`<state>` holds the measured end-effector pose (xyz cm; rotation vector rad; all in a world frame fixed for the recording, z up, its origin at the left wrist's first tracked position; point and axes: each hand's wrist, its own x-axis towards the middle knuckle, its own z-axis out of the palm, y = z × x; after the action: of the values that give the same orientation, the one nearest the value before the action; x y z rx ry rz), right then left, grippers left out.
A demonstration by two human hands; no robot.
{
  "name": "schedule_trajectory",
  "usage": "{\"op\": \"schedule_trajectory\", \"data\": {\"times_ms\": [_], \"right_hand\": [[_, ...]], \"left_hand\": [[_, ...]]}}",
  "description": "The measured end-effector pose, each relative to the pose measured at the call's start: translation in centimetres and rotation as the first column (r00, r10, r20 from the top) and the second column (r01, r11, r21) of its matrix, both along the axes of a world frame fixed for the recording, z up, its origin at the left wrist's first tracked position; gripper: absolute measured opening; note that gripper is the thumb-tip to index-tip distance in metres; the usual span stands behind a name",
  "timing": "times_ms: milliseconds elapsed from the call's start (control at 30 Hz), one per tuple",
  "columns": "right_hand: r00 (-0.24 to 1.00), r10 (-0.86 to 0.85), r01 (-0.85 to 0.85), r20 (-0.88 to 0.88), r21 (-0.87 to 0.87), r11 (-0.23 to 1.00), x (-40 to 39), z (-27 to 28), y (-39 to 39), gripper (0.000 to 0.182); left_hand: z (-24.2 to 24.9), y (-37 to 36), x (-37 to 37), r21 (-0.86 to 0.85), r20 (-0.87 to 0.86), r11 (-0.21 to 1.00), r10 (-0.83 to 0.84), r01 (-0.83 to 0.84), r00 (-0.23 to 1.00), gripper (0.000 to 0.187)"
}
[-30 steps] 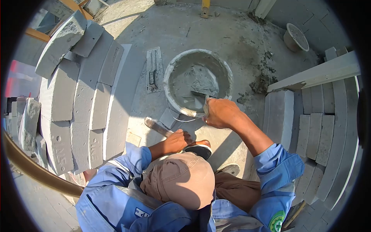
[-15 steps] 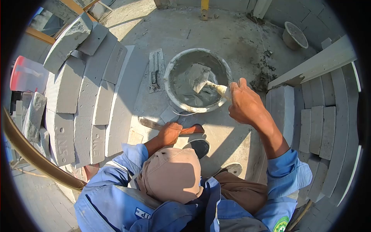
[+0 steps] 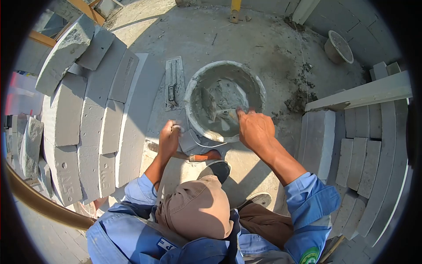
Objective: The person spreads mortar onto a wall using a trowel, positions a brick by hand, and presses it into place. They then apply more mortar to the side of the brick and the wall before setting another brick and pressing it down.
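My right hand (image 3: pixel 257 130) is closed around the handle of a trowel (image 3: pixel 212 110), whose mortar-smeared blade is down inside a round bucket (image 3: pixel 190 105). Grey wet mortar (image 3: pixel 226 93) lies in the bucket, and its rim is crusted white. My left hand (image 3: pixel 168 137) is raised just left of the bucket, fingers curled in; whether they hold anything is hidden. Below it, a long tool with an orange-brown handle (image 3: pixel 200 157) rests on the floor near my shoe (image 3: pixel 220 170). A flat float with a grip (image 3: pixel 174 83) lies left of the bucket.
Stacked pale blocks (image 3: pixel 92 123) rise on my left, with more blocks (image 3: pixel 358 163) on the right beside a pale beam (image 3: pixel 360 91). A smaller tub (image 3: pixel 338 47) stands at the far right. A thin string (image 3: pixel 302 57) runs along the floor's right side.
My left hand has risen from beside the orange-brown-handled tool to near the bucket. My right hand has moved left and down, lowering the trowel into the mortar.
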<state>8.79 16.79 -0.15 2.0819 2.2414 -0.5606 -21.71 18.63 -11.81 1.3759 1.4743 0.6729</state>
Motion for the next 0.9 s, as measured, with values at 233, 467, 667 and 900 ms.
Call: {"op": "schedule_trajectory", "data": {"times_ms": [233, 467, 667, 900], "right_hand": [[0.999, 0.044, -0.044, 0.004, -0.059, 0.997, -2.0, -0.8, 0.8, 0.04], [0.995, -0.03, 0.027, -0.09, -0.027, 0.999, 0.7, 0.3, -3.0, 0.039], [0.891, -0.204, 0.194, -0.405, -0.068, 0.979, 5.9, 1.9, -7.4, 0.059], [0.486, -0.386, 0.51, -0.784, -0.104, 0.854, 6.3, -3.4, -13.1, 0.056]], "left_hand": [[1.1, 12.5, 6.8, -0.001, 0.462, 1.0, -0.023, 0.026, 0.886, 0.054], [4.6, 8.8, 10.2, 0.001, 0.577, 0.986, -0.137, 0.168, 0.805, 0.056], [6.6, 7.5, 13.5, 0.194, 0.413, 0.944, -0.326, 0.268, 0.85, 0.064], [5.9, 10.3, 14.0, 0.087, 0.533, 0.979, -0.2, 0.182, 0.822, 0.063]]}}
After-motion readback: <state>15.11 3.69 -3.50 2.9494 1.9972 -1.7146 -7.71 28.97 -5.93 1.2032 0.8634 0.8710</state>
